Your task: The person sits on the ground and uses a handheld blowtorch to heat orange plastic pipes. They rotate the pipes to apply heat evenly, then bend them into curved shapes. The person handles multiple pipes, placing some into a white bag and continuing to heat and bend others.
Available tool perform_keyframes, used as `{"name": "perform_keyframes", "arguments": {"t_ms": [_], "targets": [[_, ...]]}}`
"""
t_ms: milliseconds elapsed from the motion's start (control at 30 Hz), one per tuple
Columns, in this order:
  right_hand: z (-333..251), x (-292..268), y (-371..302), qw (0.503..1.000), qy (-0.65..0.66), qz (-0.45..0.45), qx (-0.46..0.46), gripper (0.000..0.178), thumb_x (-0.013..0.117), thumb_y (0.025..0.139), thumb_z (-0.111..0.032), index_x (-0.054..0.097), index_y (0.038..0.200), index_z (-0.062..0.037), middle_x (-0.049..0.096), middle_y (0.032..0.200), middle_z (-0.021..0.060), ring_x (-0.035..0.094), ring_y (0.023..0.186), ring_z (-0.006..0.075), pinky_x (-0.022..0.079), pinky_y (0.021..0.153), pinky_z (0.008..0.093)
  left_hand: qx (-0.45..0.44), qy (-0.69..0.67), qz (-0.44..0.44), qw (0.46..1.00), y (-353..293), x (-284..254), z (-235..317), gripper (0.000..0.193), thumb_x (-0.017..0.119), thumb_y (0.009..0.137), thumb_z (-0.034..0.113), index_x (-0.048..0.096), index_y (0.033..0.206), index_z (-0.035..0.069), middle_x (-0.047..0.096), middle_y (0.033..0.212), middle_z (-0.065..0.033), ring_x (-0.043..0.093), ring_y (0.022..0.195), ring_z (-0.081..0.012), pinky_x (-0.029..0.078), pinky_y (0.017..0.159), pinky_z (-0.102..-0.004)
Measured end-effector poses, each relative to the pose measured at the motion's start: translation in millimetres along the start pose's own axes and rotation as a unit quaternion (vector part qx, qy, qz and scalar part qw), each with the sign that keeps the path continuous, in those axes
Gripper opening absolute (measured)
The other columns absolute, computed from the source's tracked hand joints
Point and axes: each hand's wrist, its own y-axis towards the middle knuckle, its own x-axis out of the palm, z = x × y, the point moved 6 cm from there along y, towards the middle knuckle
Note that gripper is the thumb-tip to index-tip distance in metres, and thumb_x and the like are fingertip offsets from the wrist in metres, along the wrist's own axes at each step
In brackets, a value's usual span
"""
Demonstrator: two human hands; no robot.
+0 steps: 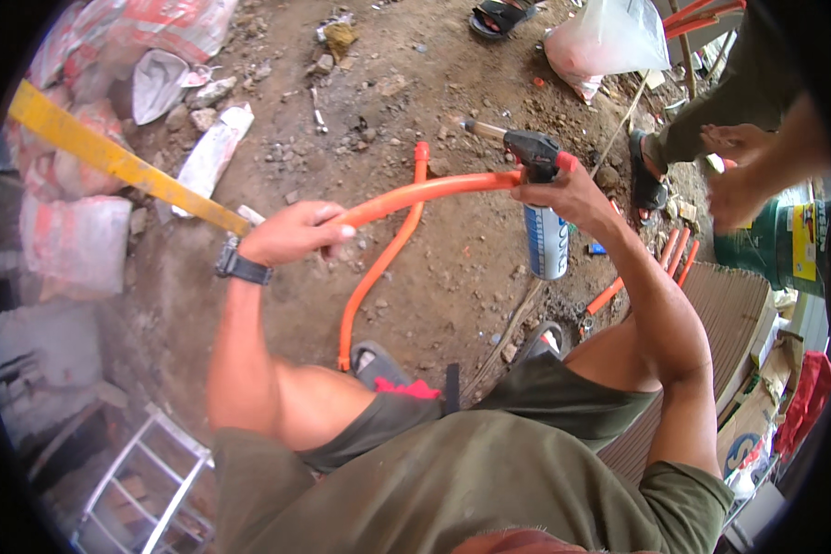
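Note:
My left hand (286, 233), a dark watch on its wrist, is closed around one end of an orange plastic pipe (415, 192). The pipe bows slightly upward across to my right hand (563, 196). That hand grips a gas torch (532, 152), with a black head, red knob and blue-and-white can (547, 242) hanging below. The pipe's far end meets the right hand at the torch head; whether the fingers also hold it I cannot tell. The torch nozzle (483, 129) points left, above the pipe. Beneath the held pipe, a second, bent orange pipe (379, 268) lies on the dirt.
Short orange pipe pieces (606, 295) lie right of my feet. Another person's hands (743, 171) are at the right, above a green bucket (757, 242). A yellow bar (125, 164) slants in beside several sacks (74, 242) at left. A metal ladder-like frame (148, 475) stands lower left.

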Motion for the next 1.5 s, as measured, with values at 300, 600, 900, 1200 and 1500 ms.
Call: {"name": "perform_keyframes", "arguments": {"t_ms": [300, 600, 900, 1200, 1500], "targets": [[-26, 16, -4, 0.997, -0.07, -0.006, 0.015, 0.042, 0.086, 0.08, -0.018, 0.066, 0.114, -0.0049, 0.063, 0.086, -0.0033, 0.059, 0.076, 0.007, 0.049, 0.068, 0.0238, -0.037, -0.008, 0.023, 0.999, 33, 68, 35, 0.037, 0.068, 0.101, 0.04, 0.065, 0.107, 0.004, 0.059, 0.078, 0.0015, 0.06, 0.062, -0.0079, 0.052, 0.057, -0.0257], [-33, 29, -12, 0.989, -0.127, -0.057, 0.05, 0.049, 0.085, 0.077, -0.024, 0.069, 0.12, -0.0068, 0.062, 0.083, -0.0033, 0.056, 0.074, 0.0088, 0.046, 0.066, 0.0269, -0.036, -0.001, 0.051, 0.998, 44, 92, 31, 0.036, 0.068, 0.1, 0.039, 0.064, 0.092, 0.004, 0.06, 0.076, 0.0009, 0.064, 0.065, -0.0087, 0.052, 0.055, -0.0269], [-33, 34, -14, 0.991, -0.112, -0.069, 0.017, 0.047, 0.085, 0.077, -0.023, 0.069, 0.118, -0.0071, 0.064, 0.085, -0.0027, 0.057, 0.078, 0.0095, 0.048, 0.07, 0.0273, -0.064, -0.053, 0.033, 0.996, 33, 92, 23, 0.035, 0.068, 0.1, 0.039, 0.064, 0.091, 0.006, 0.064, 0.077, 0.0008, 0.064, 0.065, -0.0081, 0.05, 0.053, -0.0251], [-14, 36, -6, 0.996, -0.067, -0.065, 0.016, 0.051, 0.087, 0.075, -0.027, 0.07, 0.119, -0.0084, 0.061, 0.084, -0.003, 0.057, 0.078, 0.0102, 0.046, 0.069, 0.0278, -0.059, -0.034, -0.016, 0.998, 25, 72, 19, 0.032, 0.074, 0.097, 0.034, 0.065, 0.102, 0.004, 0.064, 0.075, 0.0002, 0.063, 0.062, -0.009, 0.051, 0.054, -0.0264], [2, 31, 6, 0.996, 0.077, -0.016, -0.045, 0.041, 0.087, 0.082, -0.016, 0.071, 0.118, -0.0057, 0.064, 0.087, -0.0043, 0.059, 0.075, 0.008, 0.051, 0.07, 0.029, -0.147, 0.067, 0.08, 0.984, -8, 16, -1, 0.037, 0.08, 0.09, 0.04, 0.072, 0.095, 0.005, 0.062, 0.069, 0.0012, 0.057, 0.059, -0.0087, 0.047, 0.054, -0.0281]]}}
